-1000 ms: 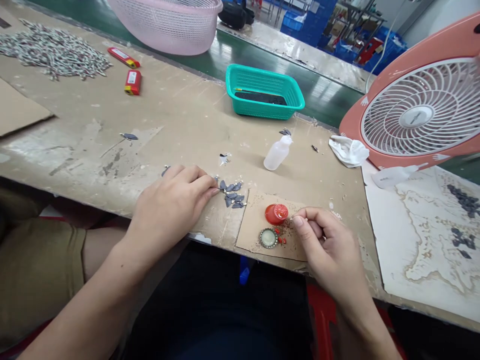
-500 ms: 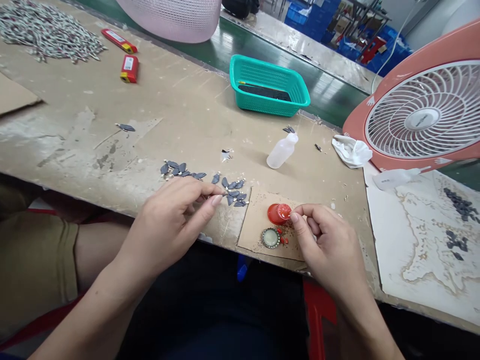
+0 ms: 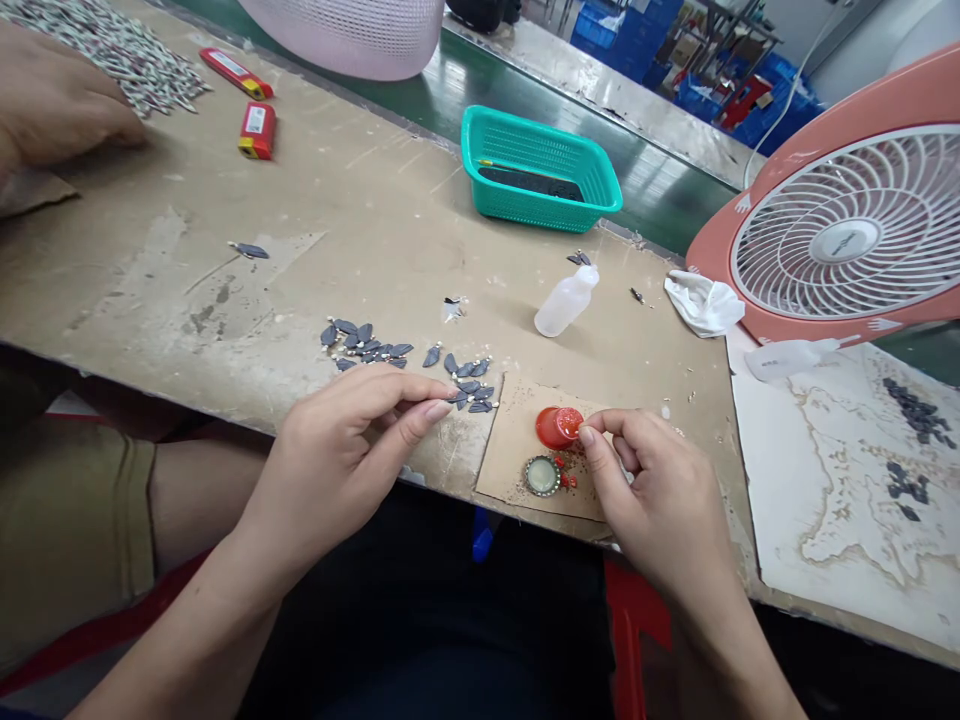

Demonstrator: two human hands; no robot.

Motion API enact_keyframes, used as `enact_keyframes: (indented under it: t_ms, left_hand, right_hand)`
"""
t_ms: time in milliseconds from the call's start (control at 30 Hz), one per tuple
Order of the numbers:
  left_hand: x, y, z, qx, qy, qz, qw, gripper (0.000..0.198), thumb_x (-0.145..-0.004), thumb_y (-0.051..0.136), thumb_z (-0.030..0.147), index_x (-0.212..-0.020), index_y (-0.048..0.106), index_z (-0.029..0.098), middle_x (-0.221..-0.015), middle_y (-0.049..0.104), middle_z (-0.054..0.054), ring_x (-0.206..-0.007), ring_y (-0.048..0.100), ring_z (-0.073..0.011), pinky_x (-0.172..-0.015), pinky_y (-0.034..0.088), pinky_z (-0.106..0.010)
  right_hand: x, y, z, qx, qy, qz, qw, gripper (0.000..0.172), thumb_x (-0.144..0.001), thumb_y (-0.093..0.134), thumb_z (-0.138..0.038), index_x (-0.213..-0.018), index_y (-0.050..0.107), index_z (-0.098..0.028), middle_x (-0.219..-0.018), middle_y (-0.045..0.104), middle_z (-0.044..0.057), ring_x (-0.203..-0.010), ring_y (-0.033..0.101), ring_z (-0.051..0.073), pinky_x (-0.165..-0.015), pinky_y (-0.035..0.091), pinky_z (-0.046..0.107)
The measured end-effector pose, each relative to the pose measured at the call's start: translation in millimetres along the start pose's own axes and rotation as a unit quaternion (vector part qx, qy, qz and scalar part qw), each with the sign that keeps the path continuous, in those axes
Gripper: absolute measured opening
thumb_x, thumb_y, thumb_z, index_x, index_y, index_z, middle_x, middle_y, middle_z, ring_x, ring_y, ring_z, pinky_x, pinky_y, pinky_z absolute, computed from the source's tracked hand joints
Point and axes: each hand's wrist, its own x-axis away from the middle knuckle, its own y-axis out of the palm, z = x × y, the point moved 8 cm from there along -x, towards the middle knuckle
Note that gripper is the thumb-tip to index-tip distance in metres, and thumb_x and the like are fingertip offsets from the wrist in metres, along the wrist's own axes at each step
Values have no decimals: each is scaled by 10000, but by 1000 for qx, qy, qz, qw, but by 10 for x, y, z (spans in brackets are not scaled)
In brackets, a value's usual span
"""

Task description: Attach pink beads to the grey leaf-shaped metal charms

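My left hand [image 3: 352, 430] is closed in a pinch on a small dark grey leaf-shaped piece [image 3: 454, 398], at the edge of a group of similar pieces [image 3: 471, 370]. More such pieces [image 3: 367, 346] lie behind that hand. My right hand [image 3: 652, 480] pinches thumb and forefinger together at the rim of a small red cup [image 3: 553, 428]; whatever is between those fingertips is too small to make out. Tiny pale bits show on the cup's top. Beside it lie a bottle cap [image 3: 541, 476] and red bits [image 3: 568, 480], all on a cardboard square [image 3: 504, 450].
A white squeeze bottle [image 3: 564, 304] leans behind the cup. Farther back is a green basket [image 3: 540, 208]. An orange fan [image 3: 844, 240] and tissue [image 3: 703, 304] stand right, red-yellow boxes [image 3: 257, 130] left. Another person's hand [image 3: 60, 100] reaches in at the upper left.
The other person's hand has come into view at the upper left, over the pale pile. My left hand has shifted slightly down; my right hand stays at the red cup.
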Motion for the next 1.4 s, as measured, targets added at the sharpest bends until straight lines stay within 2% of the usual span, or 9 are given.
enact_keyframes:
  t_ms: [467,667,833,933,1033,1100,1200,1267,1400]
  left_hand:
    - [31,6,4,17,-8,13,1000,128,-941,602,205,-984,719,234,-989,747,11,-938,677,-148,-914,524,-274]
    - [66,13,-52,69,-47,15,996,154,-932,619,204,-1003,733,278,-1009,752,31,-952,689,-149,-909,541,-268]
    - [89,80,-69,161,-88,-3,983,108,-887,679,223,-945,744,288,-918,762,38,-849,706,-143,-743,575,-211]
    - [116,164,-48,230,-123,-15,965,69,-871,704,233,-906,742,279,-831,748,36,-727,691,-125,-620,559,-177]
    - [157,249,9,296,-150,-19,943,44,-846,732,227,-870,745,261,-819,751,19,-716,697,-130,-622,572,-178]
    - [186,315,69,331,-161,-31,929,49,-831,741,207,-842,746,254,-799,752,13,-714,703,-135,-631,584,-185]
    - [228,441,179,366,-171,-68,912,73,-825,738,185,-811,749,255,-752,745,17,-673,694,-127,-611,578,-186]
    - [259,526,249,378,-179,-92,904,77,-826,737,189,-808,752,262,-736,741,22,-647,678,-117,-589,559,-181]
    - [320,657,377,372,-191,-124,900,59,-820,742,210,-790,746,261,-709,725,33,-630,642,-106,-571,516,-180]
  right_hand:
    - [-11,-19,4,-9,-5,5,1000,169,-945,546,-298,-832,643,-219,-604,410,-48,-560,448,128,-558,352,270]
    - [89,-78,212,-6,22,36,999,203,-943,555,-359,-839,657,-217,-587,397,-53,-539,444,126,-532,366,262]
    - [223,53,402,45,54,-4,997,203,-944,544,-349,-853,662,-211,-627,489,-30,-583,491,141,-572,363,282]
    - [270,49,423,32,62,2,998,192,-940,547,-335,-858,661,-204,-663,515,-20,-617,505,142,-599,373,289]
    - [319,-20,462,-70,101,31,992,197,-928,575,-361,-837,657,-207,-593,398,-55,-546,427,119,-546,357,269]
    - [371,-16,506,-194,147,33,969,202,-922,596,-394,-855,655,-212,-575,334,-71,-505,358,104,-489,331,247]
    - [459,25,487,-360,182,34,914,207,-903,632,-416,-836,638,-221,-594,376,-59,-523,345,101,-457,325,226]
    - [522,26,427,-422,178,40,888,193,-898,642,-404,-825,631,-225,-612,426,-46,-554,374,107,-476,357,224]
    - [691,14,324,-456,195,46,867,127,-917,623,-361,-890,645,-239,-652,470,-30,-582,407,116,-492,377,229]
